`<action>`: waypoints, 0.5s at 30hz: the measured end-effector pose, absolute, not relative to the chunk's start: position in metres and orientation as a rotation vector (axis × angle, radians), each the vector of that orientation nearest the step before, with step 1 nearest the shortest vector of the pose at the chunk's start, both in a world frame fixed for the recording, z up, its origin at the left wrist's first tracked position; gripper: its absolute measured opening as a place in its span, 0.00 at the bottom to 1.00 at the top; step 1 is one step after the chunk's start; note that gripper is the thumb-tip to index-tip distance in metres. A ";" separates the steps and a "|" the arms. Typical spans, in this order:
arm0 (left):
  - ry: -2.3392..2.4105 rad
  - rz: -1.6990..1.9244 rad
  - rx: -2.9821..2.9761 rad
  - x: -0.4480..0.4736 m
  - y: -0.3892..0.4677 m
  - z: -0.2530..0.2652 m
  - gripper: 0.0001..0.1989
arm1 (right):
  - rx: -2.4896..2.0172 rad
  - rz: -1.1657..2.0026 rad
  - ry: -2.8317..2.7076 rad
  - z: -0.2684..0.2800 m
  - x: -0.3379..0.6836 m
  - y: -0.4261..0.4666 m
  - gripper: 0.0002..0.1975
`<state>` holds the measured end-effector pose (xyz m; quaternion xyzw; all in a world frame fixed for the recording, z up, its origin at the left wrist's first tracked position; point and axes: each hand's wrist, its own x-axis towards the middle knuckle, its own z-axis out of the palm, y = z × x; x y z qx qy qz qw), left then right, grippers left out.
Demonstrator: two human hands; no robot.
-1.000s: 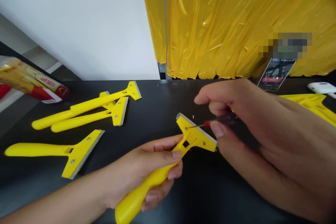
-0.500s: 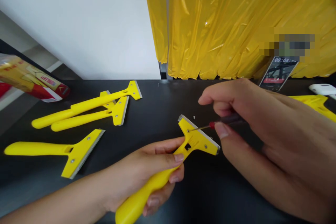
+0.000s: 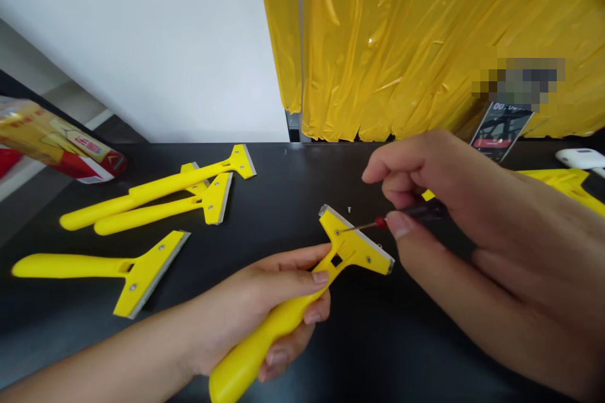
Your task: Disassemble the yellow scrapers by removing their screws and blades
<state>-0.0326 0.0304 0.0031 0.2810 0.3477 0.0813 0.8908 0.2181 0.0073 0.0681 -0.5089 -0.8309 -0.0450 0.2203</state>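
Observation:
My left hand (image 3: 278, 296) is closed around the neck of a yellow scraper (image 3: 354, 244), its thumb on top and the blade edge facing away to the upper right. Two screws show in the scraper's head. Between thumb and fingers, my right hand (image 3: 454, 220) grips a screwdriver (image 3: 380, 222) with a thin metal shaft and a red collar. The shaft's tip meets the screw at the upper left of the scraper head. Most of the screwdriver's handle is hidden by the hand. Just beyond the blade, a small loose screw (image 3: 349, 209) lies on the black table.
Several more yellow scrapers (image 3: 163, 209) lie at the left, some overlapping. Behind them is a red and yellow package (image 3: 61, 145). A phone (image 3: 501, 132) leans at the back right, near a white case (image 3: 579, 158) and yellow parts (image 3: 558, 182). Yellow plastic sheeting (image 3: 401, 44) hangs behind.
My right hand has shifted slightly, its fingers a little higher, and the screwdriver handle has turned a little. The shaft tip stays at the same screw. The left hand holds the scraper almost unmoved.

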 end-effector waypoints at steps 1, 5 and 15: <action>0.722 0.163 0.583 -0.033 0.030 0.003 0.10 | -1.403 -0.163 -2.286 0.068 0.216 0.009 0.14; 0.759 0.155 0.545 -0.032 0.031 0.004 0.11 | -1.382 -0.095 -2.240 0.066 0.213 0.014 0.11; 0.715 0.133 0.564 -0.032 0.032 0.003 0.06 | -1.218 -0.057 -2.382 0.067 0.214 0.017 0.20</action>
